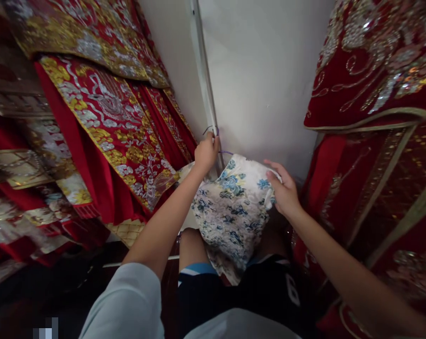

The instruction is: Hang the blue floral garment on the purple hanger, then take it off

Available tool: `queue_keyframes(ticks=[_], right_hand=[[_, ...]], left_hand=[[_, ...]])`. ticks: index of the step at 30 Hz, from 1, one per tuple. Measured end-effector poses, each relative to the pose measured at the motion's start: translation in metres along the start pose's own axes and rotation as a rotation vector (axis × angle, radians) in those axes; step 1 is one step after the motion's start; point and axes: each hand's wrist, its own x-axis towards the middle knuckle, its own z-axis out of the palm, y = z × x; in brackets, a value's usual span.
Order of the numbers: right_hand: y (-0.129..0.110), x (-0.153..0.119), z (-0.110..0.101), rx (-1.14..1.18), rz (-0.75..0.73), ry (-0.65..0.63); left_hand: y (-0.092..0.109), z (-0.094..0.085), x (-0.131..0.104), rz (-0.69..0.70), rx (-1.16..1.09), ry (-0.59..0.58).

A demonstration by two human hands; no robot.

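Observation:
A white garment with blue flowers and leaves (230, 207) hangs in front of my legs on a thin purple hanger (227, 152). The fingers of my left hand (206, 154) are closed round the hanger near its hook, close to the pale strip on the wall. At the garment's right shoulder, my right hand (286, 189) pinches the cloth near the sleeve edge between thumb and fingers. My left forearm hides part of the garment's left shoulder. Its lower end drops between my knees.
Red garments with gold and silver embroidery (110, 113) hang close on the left. More red beaded garments (372, 70) hang on the right. A pale wall (258, 70) with a vertical metal strip (203, 61) stands straight ahead.

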Motion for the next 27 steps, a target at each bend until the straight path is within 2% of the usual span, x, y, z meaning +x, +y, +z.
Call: queue_keyframes(ticks=[6,9,15,18,21,27], right_hand=[[-0.012,0.039,-0.006,0.015,-0.052,0.233],[-0.016,0.065,-0.012,0.118,-0.090,0.318],[-0.011,0.102,-0.017,0.269,-0.022,0.423],[-0.006,0.105,-0.011,0.283,-0.002,0.419],[-0.004,0.101,-0.008,0.262,-0.006,0.421],[-0.006,0.087,-0.012,0.343,-0.046,0.571]], left_hand=[[0.016,0.001,0.014,0.040,0.062,0.031],[0.019,0.003,0.023,-0.026,0.070,-0.009],[0.020,0.009,0.031,-0.171,-0.348,-0.101],[0.017,0.010,0.029,-0.236,-0.428,-0.081],[0.017,0.008,0.026,-0.243,-0.436,-0.086],[0.033,0.004,0.006,-0.100,-0.243,-0.071]])
